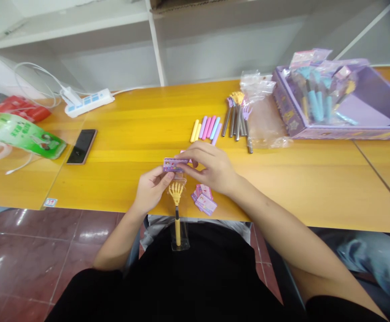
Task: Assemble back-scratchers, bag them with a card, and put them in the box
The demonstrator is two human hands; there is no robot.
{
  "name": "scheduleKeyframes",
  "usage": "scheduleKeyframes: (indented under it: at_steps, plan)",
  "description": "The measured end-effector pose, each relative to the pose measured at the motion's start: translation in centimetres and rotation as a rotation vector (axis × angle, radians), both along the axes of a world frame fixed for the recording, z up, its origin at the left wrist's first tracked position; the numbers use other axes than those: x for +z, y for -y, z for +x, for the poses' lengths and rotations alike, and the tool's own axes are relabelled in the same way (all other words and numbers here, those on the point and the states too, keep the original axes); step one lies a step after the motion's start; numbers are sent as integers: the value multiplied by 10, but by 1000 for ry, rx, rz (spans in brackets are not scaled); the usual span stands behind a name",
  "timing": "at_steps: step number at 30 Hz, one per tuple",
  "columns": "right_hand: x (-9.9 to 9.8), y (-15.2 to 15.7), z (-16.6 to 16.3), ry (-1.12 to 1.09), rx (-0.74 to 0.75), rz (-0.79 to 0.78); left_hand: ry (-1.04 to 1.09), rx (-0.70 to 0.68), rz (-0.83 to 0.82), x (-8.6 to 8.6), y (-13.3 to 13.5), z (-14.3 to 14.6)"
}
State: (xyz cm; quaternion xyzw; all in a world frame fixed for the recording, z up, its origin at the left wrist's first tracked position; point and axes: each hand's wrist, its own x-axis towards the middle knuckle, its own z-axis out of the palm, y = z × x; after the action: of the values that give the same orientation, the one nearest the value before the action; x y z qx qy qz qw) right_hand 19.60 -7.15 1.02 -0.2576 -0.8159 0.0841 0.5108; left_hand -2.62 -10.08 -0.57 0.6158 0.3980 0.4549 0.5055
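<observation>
Between my hands is a small purple printed header card (172, 164) at the top of a clear plastic bag (184, 232). Inside the bag lies a yellow hand-shaped back scratcher (176, 193), its handle hanging past the table edge. My left hand (152, 190) pinches the card's left end between thumb and fingers. My right hand (211, 164) is closed on the card's right end from above. Just right of the bag, a small pile of similar cards (204, 200) lies on the table.
Coloured handle sleeves (206, 128) and metal back scratchers (237, 116) lie beyond my hands. Empty clear bags (265, 116) sit beside a purple box (344, 132) of bagged scratchers. Leftward are a phone (82, 146), green bottle (23, 134) and power strip (89, 103).
</observation>
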Motion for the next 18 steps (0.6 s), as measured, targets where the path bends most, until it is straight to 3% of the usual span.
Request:
scheduleKeyframes:
  at_steps: [4,9,14,18]
  plan:
    - [2,2,2,32,59,-57,5,8,4,-2,0,1]
    - [9,6,3,-68,94,-286,-26,24,50,-5,1,1]
    - [13,5,7,-141,235,-497,-102,49,153,-10,0,-1]
    - [13,4,10,-197,266,-562,-34,54,175,-16,0,1]
